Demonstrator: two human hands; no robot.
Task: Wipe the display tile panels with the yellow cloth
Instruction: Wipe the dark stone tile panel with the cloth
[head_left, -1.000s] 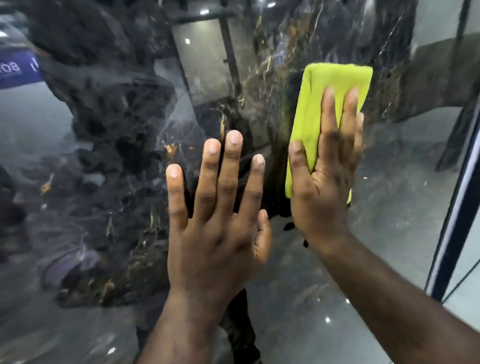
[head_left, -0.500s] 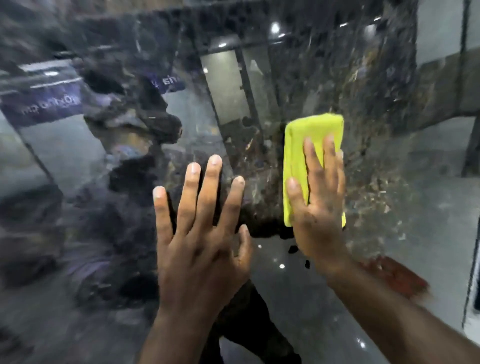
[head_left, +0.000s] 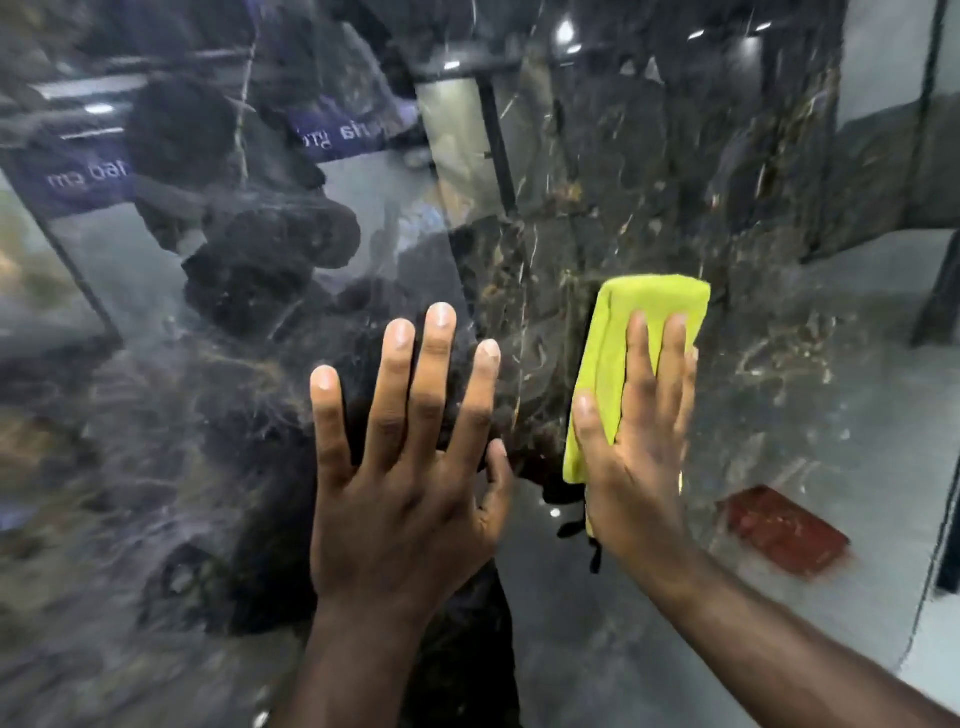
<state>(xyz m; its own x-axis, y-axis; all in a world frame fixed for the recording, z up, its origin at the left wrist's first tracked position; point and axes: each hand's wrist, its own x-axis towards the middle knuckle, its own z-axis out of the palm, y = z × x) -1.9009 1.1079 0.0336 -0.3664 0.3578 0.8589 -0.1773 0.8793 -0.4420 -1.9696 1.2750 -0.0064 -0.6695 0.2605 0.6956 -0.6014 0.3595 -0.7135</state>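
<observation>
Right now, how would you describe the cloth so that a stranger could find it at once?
A glossy dark marble-patterned tile panel fills the view. Right of its middle, the right hand presses a folded yellow cloth flat against it. Nothing else there is bright yellow.

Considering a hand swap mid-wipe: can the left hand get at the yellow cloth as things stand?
Probably yes. The left hand lies flat on the tile panel just beside the yellow cloth, with only bare panel between. The right hand presses on the cloth's lower part, leaving its top free.
</observation>
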